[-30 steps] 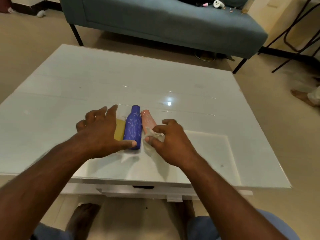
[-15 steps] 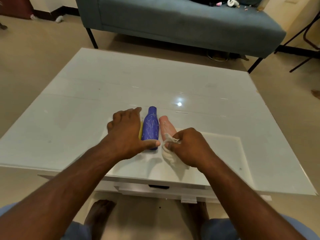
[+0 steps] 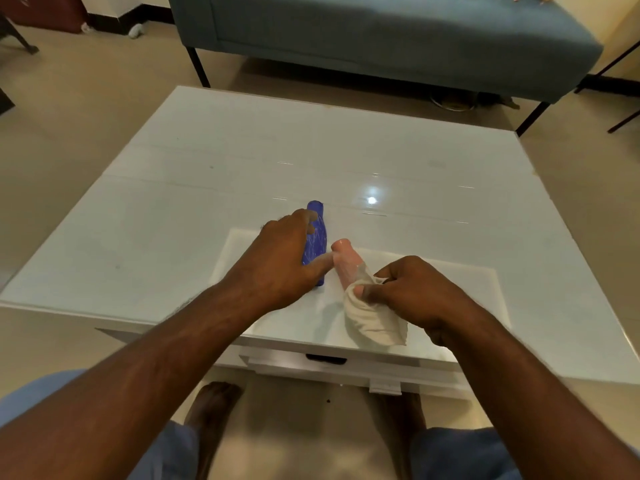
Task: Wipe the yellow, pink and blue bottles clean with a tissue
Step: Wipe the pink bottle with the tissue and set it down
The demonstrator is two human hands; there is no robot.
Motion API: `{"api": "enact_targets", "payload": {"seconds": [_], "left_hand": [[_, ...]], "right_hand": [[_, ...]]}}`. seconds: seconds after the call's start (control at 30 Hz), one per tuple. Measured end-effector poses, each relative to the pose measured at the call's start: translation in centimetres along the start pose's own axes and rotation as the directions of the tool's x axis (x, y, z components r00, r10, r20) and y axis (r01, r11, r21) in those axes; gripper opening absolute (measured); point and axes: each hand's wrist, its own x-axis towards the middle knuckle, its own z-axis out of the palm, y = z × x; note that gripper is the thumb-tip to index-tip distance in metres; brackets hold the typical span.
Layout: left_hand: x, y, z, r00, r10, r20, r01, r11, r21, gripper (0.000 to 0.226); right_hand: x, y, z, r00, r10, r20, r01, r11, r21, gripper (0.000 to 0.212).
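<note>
Looks like things are somewhere mid-job: the tissue [image 3: 375, 318] is bunched up in the right hand [image 3: 415, 296] and wrapped round the base of the pink bottle [image 3: 346, 261], which is lying down near the front edge of the white table [image 3: 173, 216]. The blue bottle [image 3: 317, 233] is lying just beside it, pinned under the flat, unclenched left hand [image 3: 280, 261], and the yellow one can't be seen, probably hidden under that hand, so how much is already wiped can't really be told. Nothing else is on the tabletop to get in the way, and only a blue sofa [image 3: 381, 36] is seen further back.

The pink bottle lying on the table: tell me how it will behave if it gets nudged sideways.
The pink bottle lies on its side on the glossy table, so with its round body it would probably roll. Its shiny surface suggests it may slip in a loose grip. The tissue bunched at its base in the right hand and the left hand thumb against it likely steady it.
</note>
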Motion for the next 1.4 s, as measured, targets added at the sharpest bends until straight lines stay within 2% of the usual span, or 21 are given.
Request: {"api": "enact_targets", "payload": {"seconds": [0.2, 0.33, 0.4, 0.5, 0.57, 0.67, 0.73, 0.8, 0.93, 1.0, 1.07, 1.13, 1.23, 1.33, 1.4], "left_hand": [[-3.5, 1.5, -0.9, 0.998, -0.059, 0.002, 0.057, 0.946, -0.318, 0.051], [-4.6, 1.7, 0.6, 0.992, -0.108, 0.063, 0.124, 0.905, -0.408, 0.040], [-4.3, 1.3, 1.1, 0.983, -0.154, 0.102, 0.183, 0.884, -0.431, 0.038], [-2.9, 1.1, 1.4, 0.967, -0.223, 0.124, 0.254, 0.786, -0.564, 0.036], [-1.9, 1.7, 1.3, 0.951, -0.277, 0.134, 0.287, 0.640, -0.713, 0.030], [-1.0, 2.7, 1.0, 0.909, -0.347, 0.231, 0.353, 0.345, -0.870, 0.043], [-1.0, 2.6, 1.1, 0.923, -0.264, 0.280, 0.322, 0.130, -0.938, 0.057], [-1.2, 2.3, 1.2, 0.944, -0.157, 0.290, 0.285, -0.059, -0.957, 0.065], [-0.7, 2.1, 1.3, 0.958, -0.138, 0.250, 0.214, -0.234, -0.948, 0.063], [-0.5, 1.9, 1.1, 0.960, -0.179, 0.218, 0.175, -0.225, -0.958, 0.060], [-0.5, 1.7, 0.9, 0.949, -0.233, 0.212, 0.177, -0.163, -0.971, 0.058], [-0.7, 1.9, 1.1, 0.936, -0.252, 0.246, 0.220, -0.127, -0.967, 0.057], [-1.2, 2.4, 1.6, 0.924, -0.253, 0.287, 0.269, -0.103, -0.958, 0.057], [-1.5, 3.1, 2.0, 0.911, -0.251, 0.329, 0.300, -0.145, -0.943, 0.054], [-1.6, 3.4, 2.0, 0.914, -0.236, 0.331, 0.292, -0.187, -0.938, 0.050]], "right_hand": [[-0.2, 0.4, -0.4, 0.999, -0.036, -0.039, 0.040, 0.994, 0.105, 0.025], [-0.3, 0.7, -0.4, 0.996, -0.061, -0.059, 0.070, 0.984, 0.164, 0.019], [-0.4, 1.0, -0.9, 0.994, -0.063, -0.091, 0.087, 0.951, 0.298, 0.016], [-0.5, 1.4, -2.2, 0.993, -0.061, -0.104, 0.111, 0.805, 0.582, 0.021], [-1.0, 1.2, -2.7, 0.993, -0.111, -0.046, 0.112, 0.706, 0.700, 0.032], [-2.0, 0.5, -2.5, 0.958, -0.255, 0.130, 0.088, 0.696, 0.713, 0.041], [-2.4, 0.1, -1.9, 0.919, -0.317, 0.233, 0.072, 0.718, 0.692, 0.039], [-2.5, -0.2, -1.2, 0.905, -0.328, 0.272, 0.065, 0.736, 0.673, 0.035], [-2.6, -0.9, -1.0, 0.898, -0.344, 0.273, 0.087, 0.748, 0.658, 0.031], [-2.2, -0.9, -1.3, 0.929, -0.331, 0.166, 0.143, 0.735, 0.663, 0.032], [-1.6, -0.7, -1.8, 0.964, -0.263, -0.045, 0.228, 0.725, 0.650, 0.030], [-1.3, -0.4, -2.0, 0.945, -0.244, -0.217, 0.327, 0.718, 0.614, 0.024], [-1.6, -0.5, -1.4, 0.900, -0.348, -0.261, 0.435, 0.696, 0.572, 0.023], [-1.9, -0.9, -0.2, 0.844, -0.475, -0.247, 0.532, 0.689, 0.492, 0.028], [-2.5, -1.1, 0.6, 0.744, -0.607, -0.279, 0.667, 0.695, 0.268, 0.040]]}}
